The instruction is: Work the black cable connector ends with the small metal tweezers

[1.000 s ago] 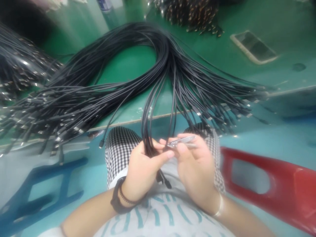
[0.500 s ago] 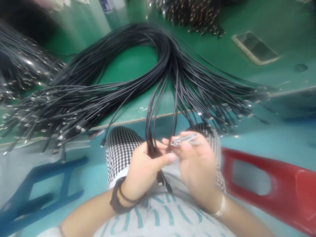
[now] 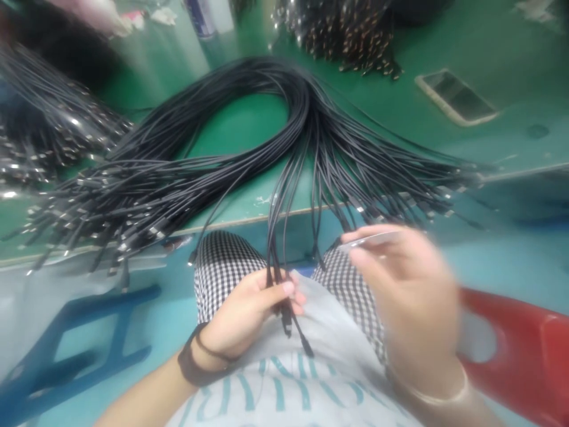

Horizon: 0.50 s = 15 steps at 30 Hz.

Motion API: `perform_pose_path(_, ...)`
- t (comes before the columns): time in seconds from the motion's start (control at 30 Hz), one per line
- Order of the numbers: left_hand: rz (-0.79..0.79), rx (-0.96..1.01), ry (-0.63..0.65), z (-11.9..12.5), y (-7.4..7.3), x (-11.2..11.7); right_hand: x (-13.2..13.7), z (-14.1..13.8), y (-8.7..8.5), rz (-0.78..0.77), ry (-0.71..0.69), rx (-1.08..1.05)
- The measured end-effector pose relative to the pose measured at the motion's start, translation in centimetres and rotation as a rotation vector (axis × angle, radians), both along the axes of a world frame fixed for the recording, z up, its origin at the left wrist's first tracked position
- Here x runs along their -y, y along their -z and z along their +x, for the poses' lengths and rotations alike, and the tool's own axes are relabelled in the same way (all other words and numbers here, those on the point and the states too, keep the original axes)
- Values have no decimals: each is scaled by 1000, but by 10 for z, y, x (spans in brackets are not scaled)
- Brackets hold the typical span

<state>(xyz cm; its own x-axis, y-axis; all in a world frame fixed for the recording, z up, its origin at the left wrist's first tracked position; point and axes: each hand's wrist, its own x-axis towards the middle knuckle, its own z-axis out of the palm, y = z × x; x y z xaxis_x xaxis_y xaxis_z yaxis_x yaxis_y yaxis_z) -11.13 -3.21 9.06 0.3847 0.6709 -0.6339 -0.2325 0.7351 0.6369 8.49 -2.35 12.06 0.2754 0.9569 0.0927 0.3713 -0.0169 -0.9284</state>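
My left hand [image 3: 251,311] is closed around a few black cables [image 3: 276,237] above my lap, thumb pressed over them. Their connector ends [image 3: 306,345] hang out below the fingers. Off to the right, over my right knee, my right hand [image 3: 409,296] is raised and slightly smeared by motion. Between its thumb and fingers sits a slim silver tool that looks like a nail clipper [image 3: 376,239]. The held cables run up into a large looped bundle of black cables [image 3: 262,65] on the green table [image 3: 244,121], with loose ends fanning out over the front edge.
More cable bundles lie at the left [image 3: 53,118] and at the back [image 3: 351,35]. A phone [image 3: 457,98] rests on the right of the table, and a bottle [image 3: 200,18] stands behind. Blue [image 3: 120,320] and red [image 3: 528,350] plastic stools flank my legs.
My right hand has moved away from my left, to the right, with the nail clipper. One cable that was near both hands now hangs free. The left hand keeps its cables.
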Motion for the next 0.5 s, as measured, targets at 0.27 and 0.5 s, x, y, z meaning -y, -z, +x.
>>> perform_pose_path(0.27, 305, -276, -94, 4, -11, 1, 4, -48, 21, -338, -157, -967)
perform_pose_path(0.5, 372, -354, -68, 9, -18, -4, 8, -49, 19, -271, -75, -959)
